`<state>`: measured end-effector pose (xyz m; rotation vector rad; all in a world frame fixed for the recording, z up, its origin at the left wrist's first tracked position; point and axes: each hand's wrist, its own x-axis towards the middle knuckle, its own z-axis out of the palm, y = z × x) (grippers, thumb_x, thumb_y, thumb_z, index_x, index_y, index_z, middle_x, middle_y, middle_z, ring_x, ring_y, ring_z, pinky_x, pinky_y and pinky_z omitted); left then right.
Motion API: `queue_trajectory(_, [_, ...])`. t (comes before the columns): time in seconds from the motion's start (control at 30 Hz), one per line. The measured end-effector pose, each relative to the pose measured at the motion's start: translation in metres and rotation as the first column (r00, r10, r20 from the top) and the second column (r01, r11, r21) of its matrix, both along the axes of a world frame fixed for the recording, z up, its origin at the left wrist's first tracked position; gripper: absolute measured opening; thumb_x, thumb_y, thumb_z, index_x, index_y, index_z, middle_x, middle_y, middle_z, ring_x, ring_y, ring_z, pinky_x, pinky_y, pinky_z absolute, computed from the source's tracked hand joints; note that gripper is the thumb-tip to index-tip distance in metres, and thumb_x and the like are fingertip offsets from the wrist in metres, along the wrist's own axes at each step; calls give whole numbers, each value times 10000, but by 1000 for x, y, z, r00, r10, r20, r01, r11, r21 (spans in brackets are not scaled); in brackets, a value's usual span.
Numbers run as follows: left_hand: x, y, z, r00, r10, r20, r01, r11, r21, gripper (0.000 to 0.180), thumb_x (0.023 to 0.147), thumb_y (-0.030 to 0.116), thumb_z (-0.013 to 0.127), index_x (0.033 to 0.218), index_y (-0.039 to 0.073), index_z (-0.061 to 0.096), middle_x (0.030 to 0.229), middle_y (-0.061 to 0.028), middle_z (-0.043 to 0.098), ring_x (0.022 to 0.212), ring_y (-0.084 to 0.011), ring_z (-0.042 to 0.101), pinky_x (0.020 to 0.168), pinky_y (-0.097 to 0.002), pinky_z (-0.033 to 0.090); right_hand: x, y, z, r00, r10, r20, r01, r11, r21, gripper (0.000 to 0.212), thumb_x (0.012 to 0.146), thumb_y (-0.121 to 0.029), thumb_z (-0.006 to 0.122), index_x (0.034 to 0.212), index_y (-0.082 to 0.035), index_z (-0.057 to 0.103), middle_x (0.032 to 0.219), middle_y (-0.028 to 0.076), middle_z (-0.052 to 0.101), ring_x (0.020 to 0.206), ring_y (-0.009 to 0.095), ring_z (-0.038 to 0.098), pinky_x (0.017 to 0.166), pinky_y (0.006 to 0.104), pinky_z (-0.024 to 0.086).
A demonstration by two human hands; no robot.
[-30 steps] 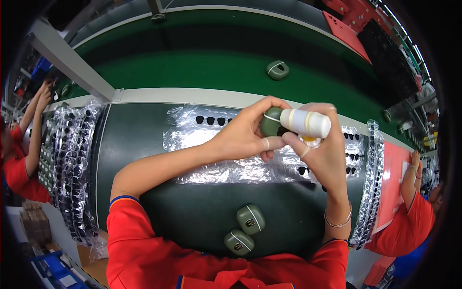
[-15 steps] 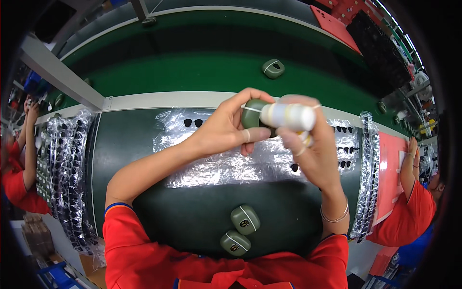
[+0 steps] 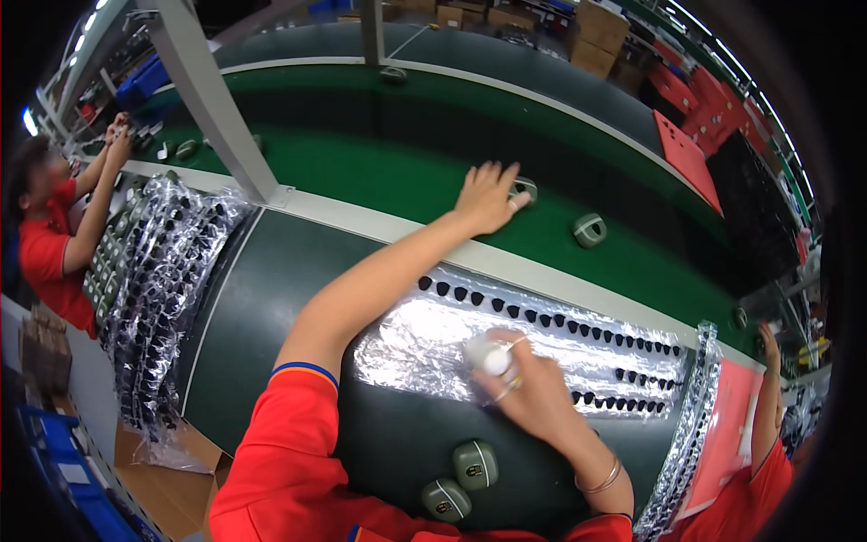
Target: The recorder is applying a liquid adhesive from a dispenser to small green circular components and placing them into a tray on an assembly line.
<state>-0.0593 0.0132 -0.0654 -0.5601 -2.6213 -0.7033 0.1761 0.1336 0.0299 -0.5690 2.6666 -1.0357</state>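
1. Holding out left hand [image 3: 488, 200], fanned fingers ungripped, beside a smooth, rounded olive-green case [image 3: 526, 187] by the thumb on the far green belt [image 3: 361, 163]; cannot tell whether touching.
2. Gripping a blurred white cylindrical bottle [image 3: 496, 359] in right hand [image 3: 542, 388], above crinkled, shiny plastic film [image 3: 406, 348] bearing rows of black pieces [image 3: 560, 321].
3. Lying near: two pale-banded olive-green cases [image 3: 475, 464].
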Motion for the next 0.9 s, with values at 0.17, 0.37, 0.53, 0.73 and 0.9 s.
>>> queue_trajectory(0.17, [3,-13,7,993,-97,67,78,966,247,557,849,359,488,1279,30,357,1260,-219,402,1205,-350,337,1010,-392,261,14,-13,-22,987,122,-106,-100,977,188,510,736,-238,633,1164,-79,406,852,174,617,642,325,613,543,402,487])
queue_trajectory(0.37, [7,-18,9,983,-152,98,143,985,98,545,811,276,562,1258,26,375,1283,-180,394,1227,-327,321,1022,-395,260,15,-14,-27,955,156,-251,-97,968,232,536,688,-190,677,1149,-66,432,852,139,610,630,275,617,498,351,481])
queue_trajectory(0.53, [9,-16,12,969,-207,133,196,976,91,561,813,278,566,1270,25,362,1317,-170,359,1257,-309,285,1038,-392,243,17,-13,-31,928,196,-316,-111,957,269,551,672,-195,691,1144,-66,435,818,126,591,632,265,615,483,349,472])
queue_trajectory(0.73, [10,-15,10,960,-235,155,233,972,32,544,831,302,540,1261,9,383,1348,-167,326,1274,-299,261,1049,-386,226,19,-14,-29,924,205,-322,-114,954,278,548,669,-194,694,1136,-65,439,810,121,588,633,262,614,483,348,469])
queue_trajectory(0.9, [13,-14,11,945,-278,173,278,960,25,523,840,324,518,1248,15,409,1354,-161,320,1281,-292,249,1055,-376,212,20,-15,-30,919,201,-338,-113,958,264,561,662,-178,701,1141,-65,432,820,125,591,635,266,613,483,346,470])
